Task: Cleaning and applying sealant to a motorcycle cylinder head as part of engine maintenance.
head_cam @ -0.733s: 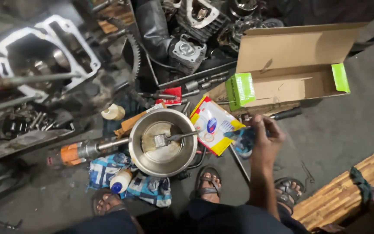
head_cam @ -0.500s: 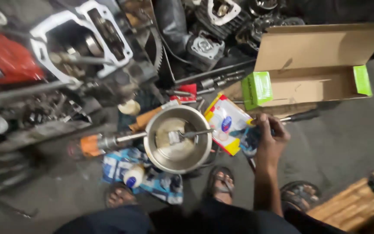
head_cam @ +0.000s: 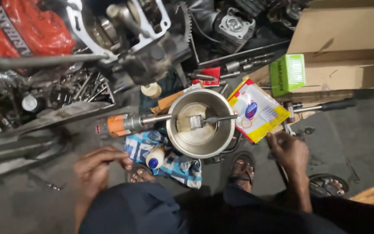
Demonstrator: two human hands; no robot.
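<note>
While the right hand [head_cam: 288, 149] grips a small part on the floor, seemingly steadying it, the left hand [head_cam: 98, 167] rests half-curled, holding nothing, near the steel bowl [head_cam: 202, 143].

A brush [head_cam: 198, 121] lies in the bowl [head_cam: 228, 143], a packet [head_cam: 258, 110] right of it, a bottle [head_cam: 154, 157] below-left.

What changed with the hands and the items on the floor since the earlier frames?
The left hand has come into view by the checked cloth. The right hand dropped slightly below the yellow packet. Steel bowl, brush and cardboard box stayed put.
</note>
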